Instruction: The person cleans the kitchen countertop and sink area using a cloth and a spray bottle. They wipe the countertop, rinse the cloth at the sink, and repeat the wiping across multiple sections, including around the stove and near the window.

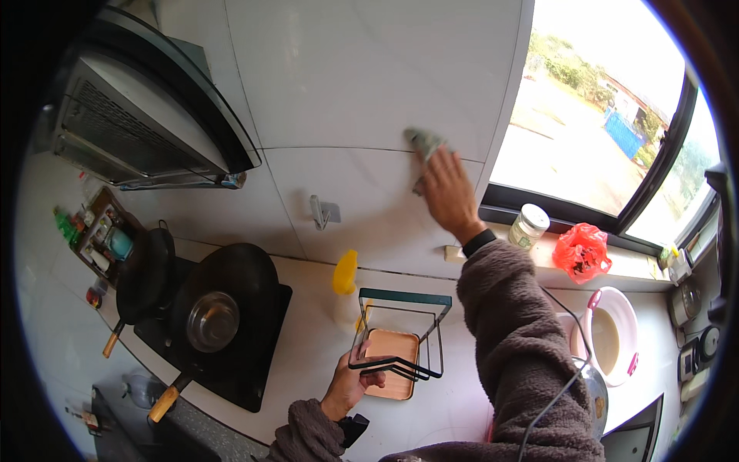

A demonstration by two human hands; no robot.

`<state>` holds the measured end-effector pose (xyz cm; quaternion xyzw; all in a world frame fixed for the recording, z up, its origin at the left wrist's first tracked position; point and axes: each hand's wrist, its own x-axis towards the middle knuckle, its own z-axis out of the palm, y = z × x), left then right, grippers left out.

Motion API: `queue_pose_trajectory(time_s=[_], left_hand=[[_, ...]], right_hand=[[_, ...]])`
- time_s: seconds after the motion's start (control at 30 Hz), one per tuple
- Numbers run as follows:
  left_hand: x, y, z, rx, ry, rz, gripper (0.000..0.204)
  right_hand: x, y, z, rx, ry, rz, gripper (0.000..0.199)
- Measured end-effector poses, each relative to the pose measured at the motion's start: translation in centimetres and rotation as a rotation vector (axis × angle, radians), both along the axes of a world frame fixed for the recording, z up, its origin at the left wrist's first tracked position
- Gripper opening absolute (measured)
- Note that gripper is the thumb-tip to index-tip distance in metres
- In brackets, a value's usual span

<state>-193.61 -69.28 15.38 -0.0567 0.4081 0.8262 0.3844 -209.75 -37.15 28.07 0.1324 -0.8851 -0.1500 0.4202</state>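
My right hand (448,192) is stretched up to the white tiled wall (369,69), pressing a crumpled grey-green cloth (422,142) against it near a tile joint. Part of the cloth is hidden under the fingers. Lower down, my left hand (343,391) grips a dark metal-framed rack (406,297) by its lower left side. A light wooden tray (394,345) shows through the frame; whether it is attached to the rack I cannot tell. Just behind the rack stands a spray bottle with a yellow head (346,273). A hook (317,212) is fixed to the wall left of the cloth.
At left, a black wok (258,277) with a metal bowl (213,322) sits on the stove, beside a second pan (145,269). A range hood (146,115) juts out above. The windowsill holds a glass jar (529,226) and red bag (582,250); a pink-white basin (616,308) stands below.
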Motion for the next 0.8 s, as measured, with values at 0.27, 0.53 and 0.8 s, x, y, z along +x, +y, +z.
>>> queue_pose_trajectory(time_s=[0.27,0.53,0.8], left_hand=[[0.9,0.2,-0.4,-0.052,0.015,0.072,0.045],[1.3,-0.2,0.2,0.040,-0.048,0.055,0.051],[5.7,-4.9,2.7,0.019,0.057,-0.014,0.060]], right_hand=[[0.1,-1.3,-12.5,0.318,-0.323,0.193,0.043],[1.7,2.2,3.0,-0.288,0.327,-0.264,0.063],[-6.3,-7.3,1.5,0.002,-0.037,0.168,0.050]])
